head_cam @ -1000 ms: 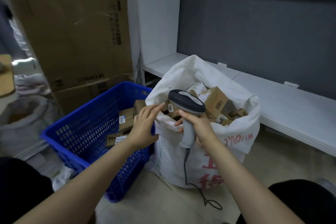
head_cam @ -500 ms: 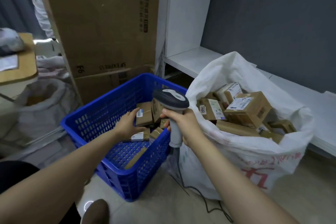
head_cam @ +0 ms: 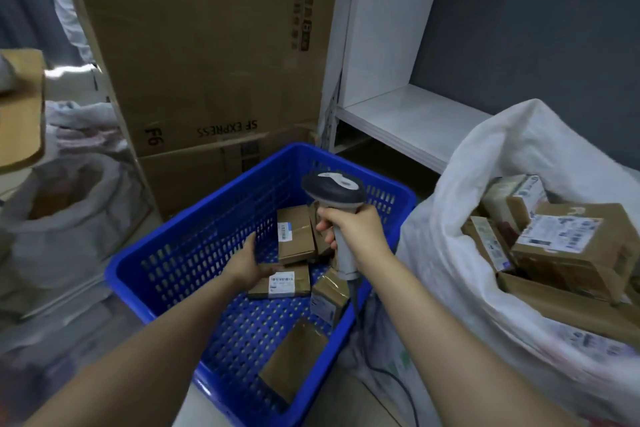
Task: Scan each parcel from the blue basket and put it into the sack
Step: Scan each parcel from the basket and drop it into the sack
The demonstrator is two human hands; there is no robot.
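right hand (head_cam: 353,229) gripping scanner (head_cam: 334,189), left hand (head_cam: 247,262) on parcel (head_cam: 284,282) in blue basket (head_cam: 166,263), fingers hidden, grip unclear

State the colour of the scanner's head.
The scanner head is dark grey with a pale top patch; head view.

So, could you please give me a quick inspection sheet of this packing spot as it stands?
Surface: pale floor; the blue basket and the white sack stand on it side by side.
Job's things: the basket holds a few loose parcels; the sack is heaped with more; the scanner is above the basket.
Clutter: second sack at the left, blurred.
Hands: left hand touches a labelled parcel in the basket, fingers fairly straight; right hand grips the scanner handle.
Cables: scanner cable drops between basket and sack to the floor.
Surroundings: big cardboard boxes behind the basket, white shelf, grey wall.
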